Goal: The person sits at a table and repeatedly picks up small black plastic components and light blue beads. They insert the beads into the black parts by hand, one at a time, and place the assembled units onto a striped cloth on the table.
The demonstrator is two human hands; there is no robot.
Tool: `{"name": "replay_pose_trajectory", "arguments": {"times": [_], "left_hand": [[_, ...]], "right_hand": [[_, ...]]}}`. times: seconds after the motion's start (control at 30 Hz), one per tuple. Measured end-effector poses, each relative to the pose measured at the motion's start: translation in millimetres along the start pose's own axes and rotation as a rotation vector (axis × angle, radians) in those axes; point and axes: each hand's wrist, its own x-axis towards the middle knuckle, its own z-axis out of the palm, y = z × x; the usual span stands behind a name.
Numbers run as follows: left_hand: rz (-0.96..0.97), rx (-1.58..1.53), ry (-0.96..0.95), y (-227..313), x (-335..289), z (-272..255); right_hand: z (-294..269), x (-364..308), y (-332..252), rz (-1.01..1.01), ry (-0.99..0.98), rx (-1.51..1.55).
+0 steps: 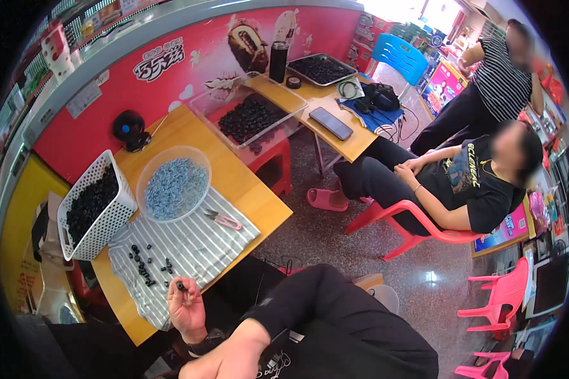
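Observation:
My left hand (186, 309), with a dark band at its wrist, pinches a small black round piece (181, 285) between thumb and fingertips. It is raised beside the near edge of a striped grey-white cloth (189, 246). My right hand (224, 360) is at the lower edge, in front of my left wrist; its fingers do not show. Several loose black pieces (142, 265) lie on the cloth. Pink-handled scissors (224, 219) rest there too. A translucent round bowl (140, 201) holds many small blue-grey pieces, and a white perforated basket (114, 218) holds a heap of black pieces.
A black fan (129, 129) stands by the red panel. A clear bin (291, 114) holds more black pieces. A second wooden table carries a tray (352, 74), a black bottle (278, 61) and a phone (330, 122). One person sits on a pink chair (417, 221); another stands behind.

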Motion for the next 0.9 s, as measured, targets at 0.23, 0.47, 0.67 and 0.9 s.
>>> {"name": "replay_pose_trajectory", "arguments": {"times": [0.23, 0.47, 0.67, 0.9], "left_hand": [[0.007, -0.02, 0.002, 3.0, -15.3, 3.1], [-0.001, -0.038, 0.009, -1.8, -22.6, 5.1], [-0.001, -0.044, -0.032, 0.4, -25.4, 3.4], [0.011, -0.051, -0.01, 0.6, -31.6, 1.7]], "right_hand": [[51.9, 40.3, -9.9, 0.004, -0.257, 0.406], [63.7, 46.8, -1.1, 0.03, -0.269, 0.395], [69.6, 49.2, 6.0, 0.055, -0.293, 0.39], [66.0, 49.8, 14.9, 0.081, -0.287, 0.399]]}}
